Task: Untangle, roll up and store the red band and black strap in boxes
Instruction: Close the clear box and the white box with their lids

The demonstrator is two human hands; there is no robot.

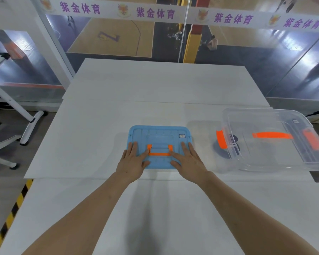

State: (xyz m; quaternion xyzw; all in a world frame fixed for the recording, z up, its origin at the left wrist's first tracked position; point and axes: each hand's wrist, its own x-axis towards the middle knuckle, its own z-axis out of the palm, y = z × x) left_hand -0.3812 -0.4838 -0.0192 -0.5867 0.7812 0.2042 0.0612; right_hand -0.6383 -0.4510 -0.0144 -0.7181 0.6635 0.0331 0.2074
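A white table (155, 85) stands before a glass wall (107, 37) that bears a white banner (155, 12) with purple characters. Beyond the glass lies a sports court (110, 39) (wood floor, purple lines). Yellow-black tape (9, 216) edges the floor at left, near a grey chair (0, 144).

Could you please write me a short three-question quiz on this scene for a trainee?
1. True or false: both hands rest flat on the blue lid.
2. Which box stands further toward the person's right: A) the blue-lidded box, B) the clear box?
3. What colour is the handle on the blue lid?

Key:
1. True: the left hand and the right hand lie palm down on it.
2. B.
3. Orange.
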